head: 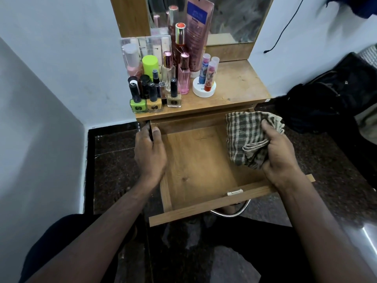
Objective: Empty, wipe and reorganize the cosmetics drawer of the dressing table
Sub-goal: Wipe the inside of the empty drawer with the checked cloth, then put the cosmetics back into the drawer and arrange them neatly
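The wooden drawer (195,160) of the dressing table is pulled out, and its inside is bare. My left hand (150,152) grips the drawer's left side wall near the back. My right hand (277,158) holds a bunched checked cloth (248,135) over the drawer's right side. On the tabletop (240,82) stand many cosmetics: nail polish bottles (155,101), perfume bottles (183,74), a lime-capped bottle (150,65), a pink tube (199,35) and lip balms (210,74) on a white jar (204,90).
A clear acrylic organiser (142,43) stands at the back left of the tabletop, in front of the mirror (234,17). A dark bag (326,99) lies to the right. A metal handle (230,211) hangs under the drawer front. White walls close in on the left.
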Tool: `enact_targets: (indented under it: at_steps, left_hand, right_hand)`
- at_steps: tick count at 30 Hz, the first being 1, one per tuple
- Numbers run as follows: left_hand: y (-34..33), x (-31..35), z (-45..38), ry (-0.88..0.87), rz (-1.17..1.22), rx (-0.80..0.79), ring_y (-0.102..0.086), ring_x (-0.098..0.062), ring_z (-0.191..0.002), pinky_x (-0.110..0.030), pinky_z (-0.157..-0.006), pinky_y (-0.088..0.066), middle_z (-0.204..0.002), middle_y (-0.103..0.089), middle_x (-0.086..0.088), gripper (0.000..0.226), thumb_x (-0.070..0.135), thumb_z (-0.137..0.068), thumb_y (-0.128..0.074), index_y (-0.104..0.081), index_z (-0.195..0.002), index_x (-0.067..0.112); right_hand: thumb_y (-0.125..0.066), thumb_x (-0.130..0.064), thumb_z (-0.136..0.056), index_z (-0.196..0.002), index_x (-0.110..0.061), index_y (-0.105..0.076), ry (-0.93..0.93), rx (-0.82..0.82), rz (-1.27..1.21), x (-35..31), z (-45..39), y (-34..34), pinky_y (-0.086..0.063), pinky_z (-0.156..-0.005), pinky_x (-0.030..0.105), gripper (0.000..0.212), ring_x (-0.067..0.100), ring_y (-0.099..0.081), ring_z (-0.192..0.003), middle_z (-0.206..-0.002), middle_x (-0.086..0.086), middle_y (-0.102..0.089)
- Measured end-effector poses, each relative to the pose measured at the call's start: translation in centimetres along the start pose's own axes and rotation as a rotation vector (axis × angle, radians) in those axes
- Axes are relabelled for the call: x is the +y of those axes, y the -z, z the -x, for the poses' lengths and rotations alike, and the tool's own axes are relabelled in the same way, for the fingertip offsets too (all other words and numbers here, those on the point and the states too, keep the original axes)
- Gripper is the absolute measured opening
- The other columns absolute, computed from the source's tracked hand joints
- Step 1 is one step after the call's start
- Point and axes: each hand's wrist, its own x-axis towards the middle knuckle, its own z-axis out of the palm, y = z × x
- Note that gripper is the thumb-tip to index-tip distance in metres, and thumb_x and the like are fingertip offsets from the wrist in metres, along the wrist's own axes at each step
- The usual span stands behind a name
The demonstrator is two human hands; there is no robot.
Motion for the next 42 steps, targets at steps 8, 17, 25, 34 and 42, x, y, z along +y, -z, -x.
enact_targets:
  at_steps: [8, 17, 25, 34, 42]
  left_hand:
    - [0.7, 1.3, 1.1, -0.143, -0.133, -0.053, -0.042, -0.011, -0.120, -0.013, -0.081, -0.035, -0.132, -0.048, -0.003, 0.035, 0.041, -0.107, -0.054, -0.057, -0.131, 0.015]
    - [-1.0, 3.2, 2.6, -0.641, -0.512, -0.327, -0.053, -0.018, -0.111, -0.037, -0.091, -0.039, -0.115, -0.060, 0.006, 0.021, 0.042, -0.104, -0.050, -0.065, -0.111, 0.029]
    - [-1.1, 2.7, 1.6, -0.651, -0.405, -0.474, -0.058, -0.013, -0.109, -0.032, -0.092, -0.044, -0.110, -0.066, 0.011, 0.023, 0.044, -0.102, -0.047, -0.066, -0.104, 0.031]
    - [-1.1, 2.8, 1.5, -0.625, -0.361, -0.503, -0.051, -0.004, -0.105, -0.025, -0.086, -0.039, -0.108, -0.061, 0.019, 0.017, 0.046, -0.103, -0.048, -0.062, -0.104, 0.037]
    - [0.0, 3.3, 1.7, -0.484, -0.152, -0.513, -0.052, 0.005, -0.102, -0.018, -0.083, -0.042, -0.099, -0.064, 0.024, 0.022, 0.057, -0.092, -0.056, -0.066, -0.093, 0.038]
  right_hand:
    - [-0.041, -0.046, -0.110, -0.142, -0.006, -0.062, -0.219, -0.122, -0.244, 0.6, 1.1, 0.1, -0.051, -0.109, 0.058, 0.056, 0.035, -0.070, -0.124, -0.133, 0.018, -0.072]
    - [-0.051, 0.011, -0.082, -0.142, -0.001, -0.057, 0.000, -0.029, -0.428, 0.4, 1.8, -0.1, -0.063, -0.089, 0.058, 0.062, 0.040, -0.070, -0.121, -0.133, 0.022, -0.071]
    - [-0.047, -0.017, -0.092, -0.157, -0.021, -0.047, 0.910, -0.319, 1.156, -6.4, -8.3, -3.0, -0.028, -0.128, 0.046, 0.065, 0.027, -0.035, -0.157, -0.165, 0.004, -0.044]
    - [0.001, -0.085, -0.090, -0.164, -0.047, 0.000, 0.781, -0.585, 1.771, -7.8, -15.5, -5.9, 0.005, -0.130, 0.049, 0.083, 0.015, 0.010, -0.163, -0.174, -0.018, 0.011]
    - [-0.012, -0.066, -0.107, -0.168, -0.034, -0.019, 0.939, -0.299, 1.541, -5.6, -11.5, -5.7, -0.008, -0.132, 0.055, 0.070, 0.022, -0.005, -0.165, -0.178, 0.003, -0.005]
